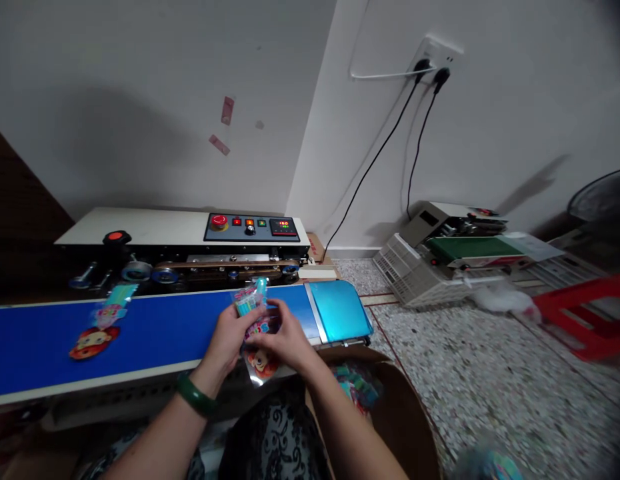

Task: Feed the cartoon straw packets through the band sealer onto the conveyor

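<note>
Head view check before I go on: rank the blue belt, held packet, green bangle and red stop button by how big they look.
1. Blue belt
2. Held packet, partly covered
3. Green bangle
4. Red stop button

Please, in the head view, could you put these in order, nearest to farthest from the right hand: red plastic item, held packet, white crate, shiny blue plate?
From the right hand:
1. Held packet: in its grasp.
2. Shiny blue plate: right of the hand, at the blue belt's end.
3. White crate: farther right.
4. Red plastic item: far right.
</note>
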A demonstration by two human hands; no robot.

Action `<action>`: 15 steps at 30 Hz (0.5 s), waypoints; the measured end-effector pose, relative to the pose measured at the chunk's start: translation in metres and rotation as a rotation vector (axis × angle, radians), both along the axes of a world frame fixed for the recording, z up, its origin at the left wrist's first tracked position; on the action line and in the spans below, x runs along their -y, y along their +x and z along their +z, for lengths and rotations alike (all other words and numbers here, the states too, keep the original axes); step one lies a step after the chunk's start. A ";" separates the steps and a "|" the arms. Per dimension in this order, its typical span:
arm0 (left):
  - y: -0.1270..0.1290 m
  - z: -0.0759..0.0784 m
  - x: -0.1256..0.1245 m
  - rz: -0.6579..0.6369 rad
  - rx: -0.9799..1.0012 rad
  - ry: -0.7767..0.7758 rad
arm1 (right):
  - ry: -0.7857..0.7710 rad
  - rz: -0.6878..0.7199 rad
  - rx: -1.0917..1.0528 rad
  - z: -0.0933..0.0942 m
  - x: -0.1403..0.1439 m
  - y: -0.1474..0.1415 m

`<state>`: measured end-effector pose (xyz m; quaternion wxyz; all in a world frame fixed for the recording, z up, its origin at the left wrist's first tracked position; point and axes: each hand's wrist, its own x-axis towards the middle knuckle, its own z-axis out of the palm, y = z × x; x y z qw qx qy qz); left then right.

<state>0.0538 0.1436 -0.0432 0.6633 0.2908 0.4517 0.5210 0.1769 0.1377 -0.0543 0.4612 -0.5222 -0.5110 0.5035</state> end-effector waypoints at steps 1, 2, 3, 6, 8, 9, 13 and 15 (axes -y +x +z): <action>0.000 0.001 0.001 -0.030 0.008 0.007 | 0.012 0.015 0.018 -0.003 0.007 -0.007; 0.000 0.002 0.003 -0.065 0.023 0.010 | 0.026 -0.004 0.026 -0.005 0.011 -0.011; 0.000 0.003 0.004 -0.095 0.037 0.009 | 0.031 -0.038 0.016 -0.007 0.012 -0.013; -0.001 0.002 0.006 -0.117 0.025 -0.007 | -0.015 -0.163 -0.126 -0.011 0.007 -0.001; -0.002 0.001 0.006 -0.108 0.002 -0.005 | -0.071 -0.230 -0.257 -0.012 0.000 0.018; -0.002 0.001 0.005 -0.110 0.004 0.003 | -0.101 -0.260 -0.318 -0.011 -0.003 0.029; -0.003 0.005 0.005 -0.087 0.002 0.019 | -0.222 -0.354 -0.397 -0.011 -0.020 0.072; -0.003 0.008 0.006 -0.066 -0.007 -0.017 | -0.300 -0.297 -0.347 -0.011 -0.031 0.084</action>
